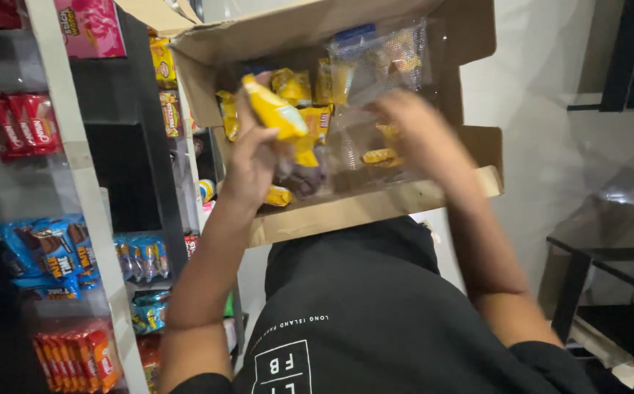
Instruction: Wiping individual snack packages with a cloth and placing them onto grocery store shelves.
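An open cardboard box [375, 208] rests against my chest, filled with several yellow snack packets and clear plastic bags. My left hand [253, 157] is closed around a yellow snack packet [277, 111] and holds it just above the box's left side. My right hand [412, 128] reaches into the box on the right, blurred by motion, its fingers among the clear plastic bags [379, 62] and small yellow packets [379, 155]. Whether it grips anything cannot be made out.
A white shelving unit [87, 197] stands at my left with red packets [21, 124], blue packets [51, 255], orange-red packets [76, 357] and a pink box [91, 28]. A dark table [609, 248] stands at the right.
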